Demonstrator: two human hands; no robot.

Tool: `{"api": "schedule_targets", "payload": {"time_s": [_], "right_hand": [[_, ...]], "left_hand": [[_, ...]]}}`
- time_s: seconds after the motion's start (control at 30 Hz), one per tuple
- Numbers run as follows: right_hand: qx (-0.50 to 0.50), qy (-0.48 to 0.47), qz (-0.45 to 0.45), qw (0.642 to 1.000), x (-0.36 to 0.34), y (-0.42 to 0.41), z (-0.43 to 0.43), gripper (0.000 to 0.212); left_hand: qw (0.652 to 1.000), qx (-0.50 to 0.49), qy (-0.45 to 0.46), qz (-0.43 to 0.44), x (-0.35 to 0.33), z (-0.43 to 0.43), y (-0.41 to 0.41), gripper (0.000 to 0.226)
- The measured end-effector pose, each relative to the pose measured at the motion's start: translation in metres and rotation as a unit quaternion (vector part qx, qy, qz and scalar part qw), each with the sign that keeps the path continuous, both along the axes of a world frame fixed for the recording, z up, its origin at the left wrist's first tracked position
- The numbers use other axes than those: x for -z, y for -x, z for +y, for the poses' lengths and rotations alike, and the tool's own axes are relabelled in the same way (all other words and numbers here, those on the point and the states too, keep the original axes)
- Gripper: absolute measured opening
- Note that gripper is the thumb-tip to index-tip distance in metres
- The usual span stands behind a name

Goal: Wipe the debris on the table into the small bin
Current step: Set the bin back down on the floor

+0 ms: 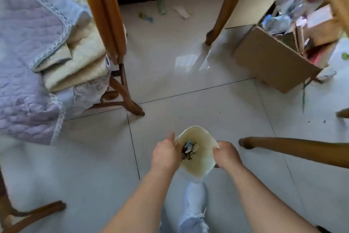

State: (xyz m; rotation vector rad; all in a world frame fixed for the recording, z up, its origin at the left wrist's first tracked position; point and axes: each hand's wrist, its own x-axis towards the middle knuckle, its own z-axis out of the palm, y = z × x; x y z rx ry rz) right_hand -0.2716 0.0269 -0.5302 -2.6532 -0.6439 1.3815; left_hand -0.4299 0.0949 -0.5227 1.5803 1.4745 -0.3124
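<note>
- Head view: we hold the small bin [198, 164] over the tiled floor [188, 91], near a wooden leg [292, 149].
- Left hand [166, 154] curls over the left rim, and right hand [227, 155] grips the right rim.
- The bin mouth faces up at us, with its long axis near vertical.
- Debris [189, 149] lies inside the bin.

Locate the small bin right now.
Head view, lower centre: the small bin is over the floor, gripped at its rim by the left hand and right hand, with a wooden leg to its right.
</note>
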Motion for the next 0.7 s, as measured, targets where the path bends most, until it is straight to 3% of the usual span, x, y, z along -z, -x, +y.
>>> {"api": "schedule_targets", "payload": {"time_s": [0.1, 0.2, 0.3, 0.5, 0.7], "right_hand": [[0.158, 0.003, 0.022, 0.987, 0.075, -0.011, -0.004, 0.028], [0.317, -0.018, 0.032, 0.948, 0.138, -0.016, -0.007, 0.028], [0.415, -0.054, 0.044, 0.907, 0.184, -0.015, -0.007, 0.029], [0.459, -0.058, 0.082, 0.883, 0.228, -0.011, -0.007, 0.039], [0.445, -0.024, 0.151, 0.882, 0.202, -0.011, -0.012, 0.041]], "left_hand": [[0.997, -0.071, 0.021, -0.021, 0.058, -0.007, -0.005, 0.057], [0.994, -0.103, -0.001, -0.031, 0.107, -0.014, 0.001, 0.049], [0.990, -0.133, -0.012, -0.042, 0.143, -0.020, 0.010, 0.042], [0.989, -0.137, -0.041, -0.040, 0.183, -0.030, 0.015, 0.036], [0.989, -0.132, -0.050, -0.046, 0.160, -0.031, 0.013, 0.034]]}}
